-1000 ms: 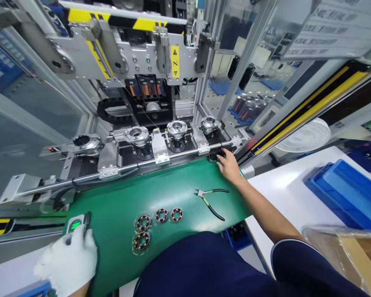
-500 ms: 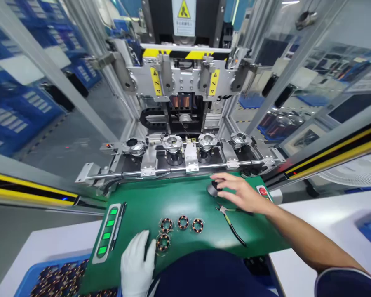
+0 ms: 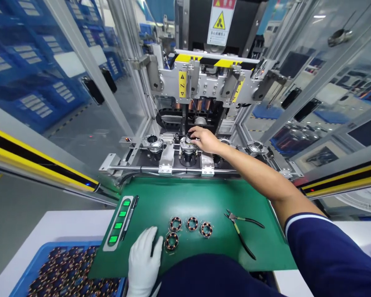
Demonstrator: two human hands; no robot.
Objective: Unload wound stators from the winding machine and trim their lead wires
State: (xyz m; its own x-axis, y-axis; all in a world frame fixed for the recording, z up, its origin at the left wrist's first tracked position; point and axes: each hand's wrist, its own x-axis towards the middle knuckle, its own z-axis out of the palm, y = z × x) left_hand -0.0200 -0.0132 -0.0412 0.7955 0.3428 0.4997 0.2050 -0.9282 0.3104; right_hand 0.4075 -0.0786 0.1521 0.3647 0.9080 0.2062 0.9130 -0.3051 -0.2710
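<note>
My right hand [image 3: 206,140], bare, reaches to the second round metal fixture [image 3: 188,147] from the left. Its fingers are closed on a small dark round part with a silver rim [image 3: 190,139] at the top of that fixture; the fingers partly hide it. Whether the part is seated there I cannot tell. My left hand [image 3: 144,255], in a white glove, lies on the green work surface [image 3: 160,194] with thumb and fingers apart, holding nothing. Just right of it is a copper-wound ring, like a small motor stator [image 3: 172,241]. Several similar rings [image 3: 192,224] lie nearby.
Side cutters [image 3: 240,231] lie spread at right. A panel with green buttons [image 3: 118,225] and a pen [image 3: 130,218] lie at left. A blue tray [image 3: 34,264] of wound rings stands lower left. The machine head [image 3: 204,82] hangs over the fixtures; striped posts [image 3: 43,159] flank them.
My right hand has moved from the right of the green surface, where it was at the dark round part, forward and left to the second fixture. My left hand stays on the surface. The view has shifted.
</note>
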